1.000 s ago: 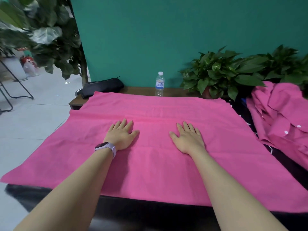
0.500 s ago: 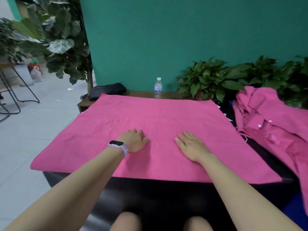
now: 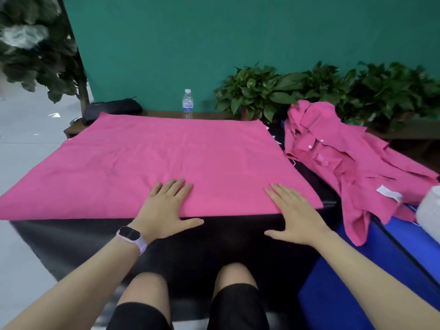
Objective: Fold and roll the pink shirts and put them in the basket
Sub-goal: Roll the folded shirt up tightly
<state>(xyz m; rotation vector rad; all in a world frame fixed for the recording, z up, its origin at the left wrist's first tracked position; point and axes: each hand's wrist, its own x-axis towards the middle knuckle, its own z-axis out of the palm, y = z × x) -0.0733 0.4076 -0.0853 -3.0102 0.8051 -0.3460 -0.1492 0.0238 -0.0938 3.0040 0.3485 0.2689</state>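
A pink shirt (image 3: 166, 158) lies spread flat as a wide rectangle over the black table (image 3: 71, 234). My left hand (image 3: 166, 208), with a watch on its wrist, rests palm down at the shirt's near edge, fingers on the cloth and thumb over the black table. My right hand (image 3: 295, 215) lies flat at the near right corner of the shirt, fingers apart. Neither hand holds anything. A heap of crumpled pink shirts (image 3: 345, 163) with white buttons sits to the right. No basket can be clearly told.
A water bottle (image 3: 187, 104) and a black pouch (image 3: 112, 109) stand on a wooden ledge at the back. Potted plants (image 3: 309, 89) line the green wall. A blue container (image 3: 381, 270) and a white object (image 3: 428, 208) are at the right. My knees are under the table.
Both hands have slid back across the shirt from its middle to its near edge. The view has pulled back and tilted down, showing the table front and my knees.
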